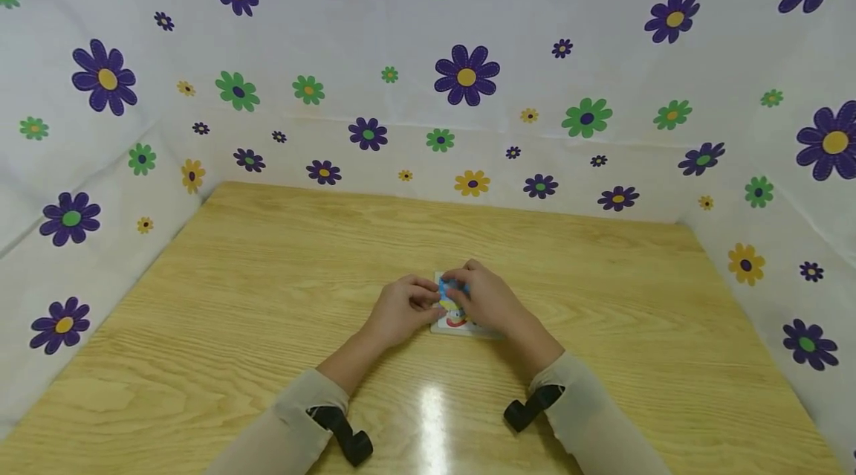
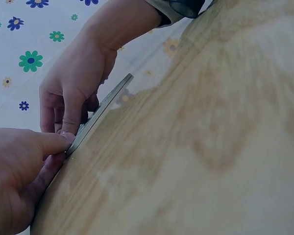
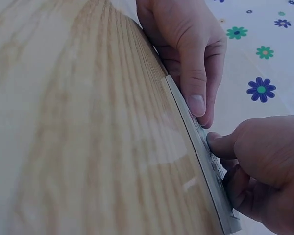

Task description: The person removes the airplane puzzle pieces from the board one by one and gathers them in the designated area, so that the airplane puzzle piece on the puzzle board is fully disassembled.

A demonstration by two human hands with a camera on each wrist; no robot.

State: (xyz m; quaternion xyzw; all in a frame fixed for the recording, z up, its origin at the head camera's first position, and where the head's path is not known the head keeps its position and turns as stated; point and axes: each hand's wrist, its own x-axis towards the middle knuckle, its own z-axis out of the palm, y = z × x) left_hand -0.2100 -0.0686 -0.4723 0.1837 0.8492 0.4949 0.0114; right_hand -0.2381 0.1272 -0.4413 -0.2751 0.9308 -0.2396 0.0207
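Observation:
A small flat picture board [image 1: 456, 317] lies on the table, its bright cartoon print in blue, yellow and red partly covered by my hands. At its left edge is my left hand [image 1: 403, 311], fingers bent, the thumb and a finger pinching the rim. My right hand [image 1: 491, 302] reaches over the print from the right, thumb and forefinger bent down onto it. Whether a loose piece sits between those fingertips is hidden. In the right wrist view the board's pale side edge [image 3: 198, 152] shows, with the right thumb [image 3: 220, 143] touching its top near the left fingertips.
The wood-grain table [image 1: 301, 237] spreads around the board, with a bright light reflection [image 1: 432, 423] near the front. White cloth with printed flowers [image 1: 401, 29] walls the back and both sides. Black straps [image 1: 341, 434] are on both sleeves.

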